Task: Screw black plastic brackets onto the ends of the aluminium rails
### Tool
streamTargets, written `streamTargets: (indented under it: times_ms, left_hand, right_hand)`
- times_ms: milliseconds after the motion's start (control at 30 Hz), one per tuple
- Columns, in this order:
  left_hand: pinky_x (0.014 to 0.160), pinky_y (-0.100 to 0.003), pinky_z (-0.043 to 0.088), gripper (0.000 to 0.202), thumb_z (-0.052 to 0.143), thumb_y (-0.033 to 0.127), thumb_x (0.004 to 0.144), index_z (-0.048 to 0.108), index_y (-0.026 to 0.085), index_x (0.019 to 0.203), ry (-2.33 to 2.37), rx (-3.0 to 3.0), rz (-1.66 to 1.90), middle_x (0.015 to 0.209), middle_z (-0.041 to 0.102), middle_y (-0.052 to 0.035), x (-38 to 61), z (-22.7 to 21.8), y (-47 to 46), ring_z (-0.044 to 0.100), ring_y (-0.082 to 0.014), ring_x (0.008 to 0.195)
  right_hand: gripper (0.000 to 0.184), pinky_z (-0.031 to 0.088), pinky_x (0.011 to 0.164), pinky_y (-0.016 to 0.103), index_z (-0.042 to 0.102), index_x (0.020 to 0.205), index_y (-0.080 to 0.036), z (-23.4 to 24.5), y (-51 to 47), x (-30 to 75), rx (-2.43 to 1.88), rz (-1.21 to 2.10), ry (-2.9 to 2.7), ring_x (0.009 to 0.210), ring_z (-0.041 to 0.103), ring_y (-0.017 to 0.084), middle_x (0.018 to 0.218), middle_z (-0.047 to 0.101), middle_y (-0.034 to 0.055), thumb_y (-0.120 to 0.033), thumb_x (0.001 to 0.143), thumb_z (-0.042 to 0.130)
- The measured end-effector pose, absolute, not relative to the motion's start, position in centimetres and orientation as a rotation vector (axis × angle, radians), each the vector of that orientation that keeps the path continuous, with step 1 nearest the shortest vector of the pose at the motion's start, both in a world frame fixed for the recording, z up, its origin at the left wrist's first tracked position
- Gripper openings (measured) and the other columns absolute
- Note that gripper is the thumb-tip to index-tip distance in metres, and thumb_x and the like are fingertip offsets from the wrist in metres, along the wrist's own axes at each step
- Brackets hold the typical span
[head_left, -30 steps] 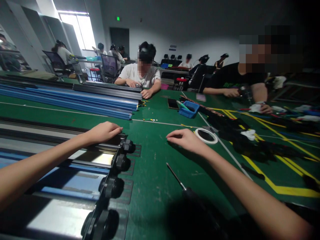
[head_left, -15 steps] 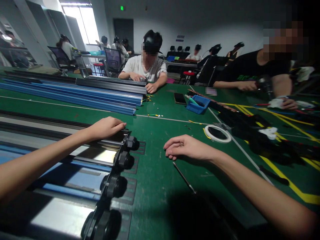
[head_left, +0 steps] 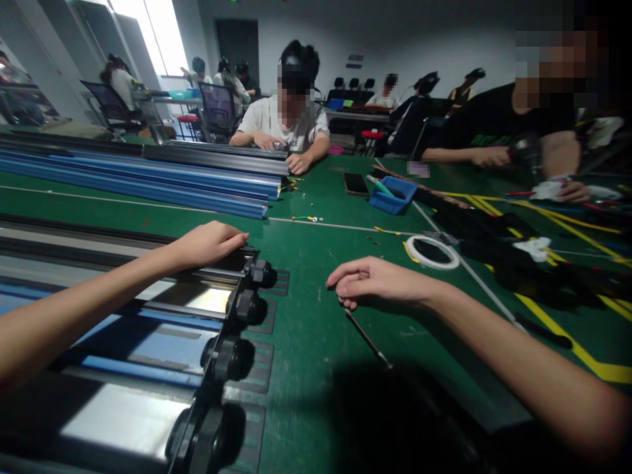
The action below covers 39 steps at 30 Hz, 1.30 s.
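Right hand (head_left: pixel 374 279) has neared the screwdriver (head_left: pixel 369 339), just beside its tip.

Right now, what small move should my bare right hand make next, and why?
I'd probably lift that bare right hand slightly: the slim silver metal shaft on the scuffed green tabletop points its tip toward your curled fingers, and I can't tell whether they touch. Your bare left hand rests well apart.
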<state>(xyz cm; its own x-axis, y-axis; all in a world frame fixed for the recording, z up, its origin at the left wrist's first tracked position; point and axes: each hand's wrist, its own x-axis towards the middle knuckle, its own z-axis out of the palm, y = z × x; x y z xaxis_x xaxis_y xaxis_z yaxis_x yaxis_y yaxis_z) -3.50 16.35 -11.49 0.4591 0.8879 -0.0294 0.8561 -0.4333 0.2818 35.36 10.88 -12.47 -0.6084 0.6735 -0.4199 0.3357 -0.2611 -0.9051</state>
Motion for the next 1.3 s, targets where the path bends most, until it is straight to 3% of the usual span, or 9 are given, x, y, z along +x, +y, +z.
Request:
streamTargets:
  times_ms: [433,1000,1300]
  left_hand:
    - [0.061,-0.028,0.029,0.062,0.033,0.063,0.103,0.065,0.016,0.078,1.493,2.465,0.175,0.065,0.060,-0.0029,-3.5,-11.5,16.4,0.051,-0.0154,0.058]
    - [0.062,-0.029,0.030,0.061,0.033,0.065,0.102,0.068,0.018,0.084,1.531,2.429,0.149,0.068,0.061,-0.0021,-3.3,-10.9,15.9,0.052,-0.0157,0.062]
    - [0.058,-0.028,0.029,0.061,0.034,0.064,0.102,0.063,0.018,0.076,1.506,2.455,0.180,0.063,0.057,-0.0013,-3.3,-11.0,16.0,0.048,-0.0145,0.057]
  right_hand:
    - [0.036,0.055,0.076,0.031,0.075,0.110,-0.016,-12.0,10.5,35.1,-1.273,1.881,-1.902,0.076,0.068,0.017,0.086,0.074,0.0045,-0.031,0.078,0.080]
    - [0.045,0.049,0.078,0.031,0.073,0.117,-0.013,-11.4,10.4,34.7,-1.288,1.794,-2.089,0.081,0.064,0.017,0.089,0.072,0.0043,-0.041,0.082,0.079]
    - [0.042,0.047,0.075,0.030,0.073,0.116,-0.014,-10.8,9.9,34.4,-1.310,1.744,-2.161,0.077,0.060,0.016,0.085,0.069,0.0024,-0.041,0.084,0.077]
